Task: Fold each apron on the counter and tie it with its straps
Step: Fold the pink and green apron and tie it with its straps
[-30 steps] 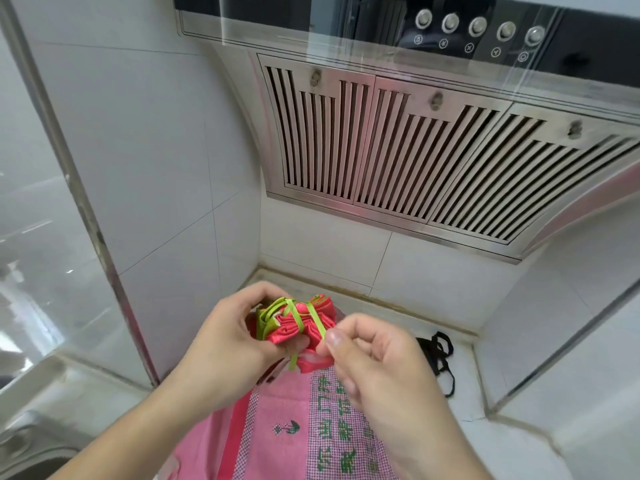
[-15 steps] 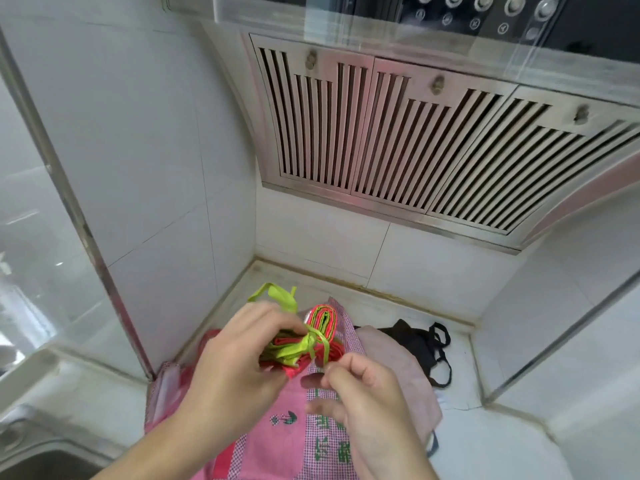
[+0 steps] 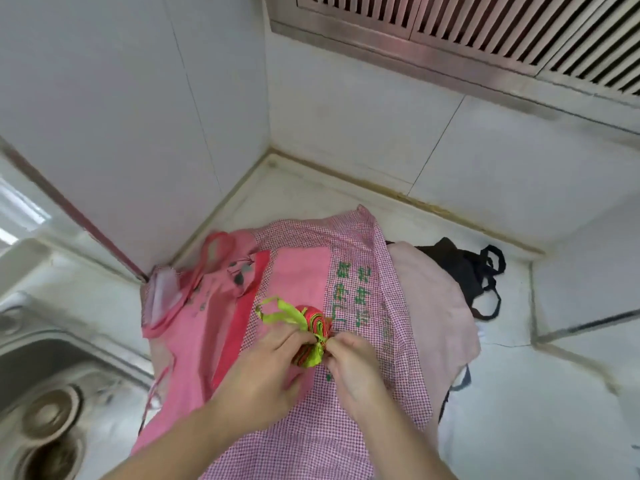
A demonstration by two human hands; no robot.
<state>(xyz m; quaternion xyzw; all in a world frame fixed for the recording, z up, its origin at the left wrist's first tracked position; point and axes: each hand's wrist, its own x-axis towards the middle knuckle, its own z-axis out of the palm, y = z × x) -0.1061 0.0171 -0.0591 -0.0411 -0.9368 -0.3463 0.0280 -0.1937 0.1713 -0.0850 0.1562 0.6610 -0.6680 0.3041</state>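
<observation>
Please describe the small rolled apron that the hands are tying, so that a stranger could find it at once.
Start at the sink, then go right across the aprons spread on the counter. Above the pink checked apron, both hands hold a small rolled apron. Unlike its flat neighbours, it is a tight red bundle with lime-green straps.

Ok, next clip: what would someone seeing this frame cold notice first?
First the small rolled apron bundle, red and green with a lime strap looping off it, pinched between the left hand and right hand at centre. Beneath them a pink checked apron with green lettering lies spread on the white counter, and a black apron sits crumpled at the far right.
</observation>
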